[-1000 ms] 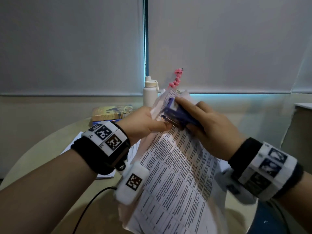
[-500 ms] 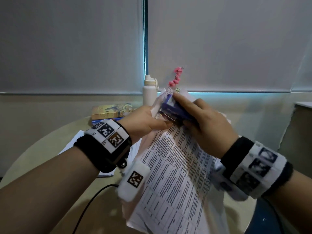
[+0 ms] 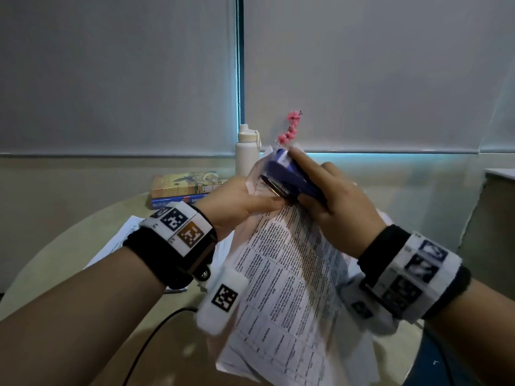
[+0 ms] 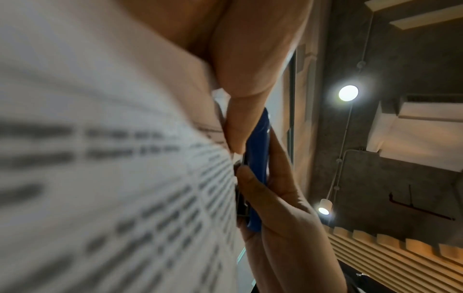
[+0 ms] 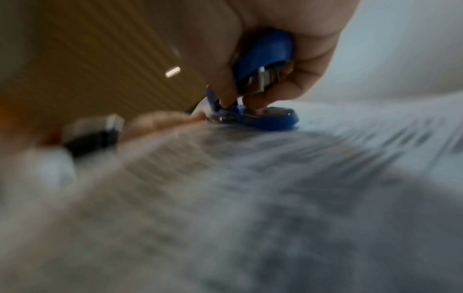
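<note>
Left hand (image 3: 237, 201), fingers pinching the printed sheets (image 3: 292, 274) at their top corner, right hand (image 3: 342, 215) just beside, fingers curled round a blue stapler (image 3: 289, 178) (mouth at that corner)

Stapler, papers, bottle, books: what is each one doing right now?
blue stapler, gripped in the right hand, its mouth over the top corner of the printed papers.
printed papers, held up off the table, top edge pinched by the left hand.
white bottle, upright, cap on.
books, closed, stacked flat on the table.
</note>
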The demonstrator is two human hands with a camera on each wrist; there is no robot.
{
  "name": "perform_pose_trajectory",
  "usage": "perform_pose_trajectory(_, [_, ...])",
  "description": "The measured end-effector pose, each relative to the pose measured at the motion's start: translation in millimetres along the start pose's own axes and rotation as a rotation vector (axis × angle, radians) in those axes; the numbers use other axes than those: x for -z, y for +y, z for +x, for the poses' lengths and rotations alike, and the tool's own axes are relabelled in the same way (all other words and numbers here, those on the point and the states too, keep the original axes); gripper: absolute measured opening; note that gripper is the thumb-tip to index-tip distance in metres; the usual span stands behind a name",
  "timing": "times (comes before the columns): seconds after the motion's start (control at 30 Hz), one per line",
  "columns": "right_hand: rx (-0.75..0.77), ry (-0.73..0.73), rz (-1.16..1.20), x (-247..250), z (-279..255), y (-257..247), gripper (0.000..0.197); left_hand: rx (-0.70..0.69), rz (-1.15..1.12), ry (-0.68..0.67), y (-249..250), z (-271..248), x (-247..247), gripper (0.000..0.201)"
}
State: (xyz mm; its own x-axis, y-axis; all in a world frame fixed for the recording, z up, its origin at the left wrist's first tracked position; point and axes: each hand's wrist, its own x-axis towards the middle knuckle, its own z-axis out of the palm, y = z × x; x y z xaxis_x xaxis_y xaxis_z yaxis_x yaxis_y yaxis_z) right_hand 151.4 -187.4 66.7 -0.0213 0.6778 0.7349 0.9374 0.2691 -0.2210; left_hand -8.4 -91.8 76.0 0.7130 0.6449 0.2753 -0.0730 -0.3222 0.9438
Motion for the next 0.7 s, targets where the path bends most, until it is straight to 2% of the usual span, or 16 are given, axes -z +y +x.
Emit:
perform_pose_trajectory(0.03, [-0.055, -0.027, 0.135, -2, 0, 4, 0.07, 0.01, -0.019, 0.001, -1, -1, 1, 0.025])
perform_pose_trajectory(0.1, [-0.081, -0.034, 0.176, -2, 1, 7, 0.071, 0.044, -0.037, 0.038, -4, -2, 3, 0.021])
perform_pose_trajectory(0.13, [-0.059, -0.018, 0.131, -2, -1, 7, 0.07, 0.054, -0.039, 0.064, -6, -1, 4, 0.021])
perform_pose_trajectory(0.27, [0.166, 0.077, -0.326, -2, -5, -3, 0.062, 0.057, -0.032, 0.09, -13, -2, 1, 0.017])
perform_pose_trajectory(0.3, [0.155, 0.057, -0.329, -2, -5, -5, 0.06, 0.059, -0.033, 0.083, -13, -1, 0, 0.019])
perform_pose_trajectory(0.4, [-0.006, -0.027, -0.153, -4, -1, -3, 0.062, 0.104, -0.067, 0.092, -13, 0, 0, 0.025])
perform_pose_trajectory(0.47, [0.049, 0.006, -0.262, -6, -4, -6, 0.061, 0.089, -0.064, 0.079, -14, 1, -1, 0.035])
perform_pose_trajectory(0.53, [0.119, 0.077, -0.327, -8, -3, -9, 0.062, 0.037, -0.061, 0.037, -17, 0, -9, 0.035])
perform_pose_trajectory(0.6, [0.01, 0.041, -0.109, -10, 4, -14, 0.067, 0.033, -0.04, -0.016, -20, -2, -19, 0.033])
perform_pose_trajectory(0.7, [-0.228, 0.038, 0.443, -6, 12, -12, 0.068, 0.063, -0.029, 0.027, -24, -2, -20, 0.029])
